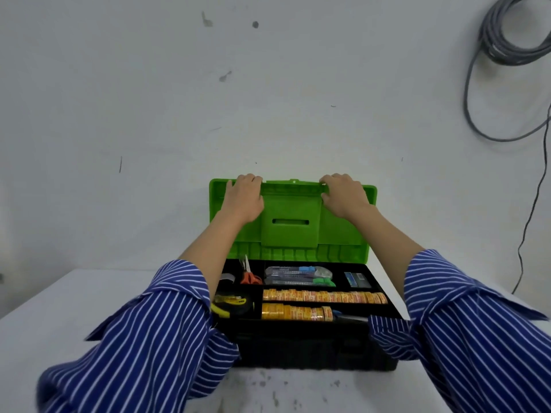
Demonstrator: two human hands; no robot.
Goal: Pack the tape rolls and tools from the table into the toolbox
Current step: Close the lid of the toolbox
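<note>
Toolbox (313, 347) sits on the white surface (89, 323) near its far edge, black body, green lid (293, 222) standing upright at the back, close to the wall; both hands on the lid's top edge. Left hand (243, 198) grips the top edge twd the lid's left corner, fingers curled over the rim, thumb on the inner face; right hand (343, 196) grips the top edge twd the right corner, fingers hooked over the rim likewise. Both forearms reach over the open box; blue-and-white striped sleeves (155, 332) pushed up, covering the box's near left & right corners.

Inside, black tray w/ compartments: far left holds orange-handled scissors (250, 274), blades pointing away; a grey tape roll (226, 278) just left of them, partly hidden by the left arm; far middle holds packaged utility knives (298, 275) w/ blue & green parts; far right holds a small blue-grey box (356, 278). Near left compartment holds a yellow-black tape measure (231, 304). Long middle slot holds a row of yellow-orange tape rolls (325, 296) on edge, touching one another; nearer slot holds a shorter row of the same rolls (296, 312), w/ a blue-handled tool (347, 316) just right of it, partly under the right sleeve, type can't tell.

Grey cable coil (512, 34) hangs on the wall at upper right.
</note>
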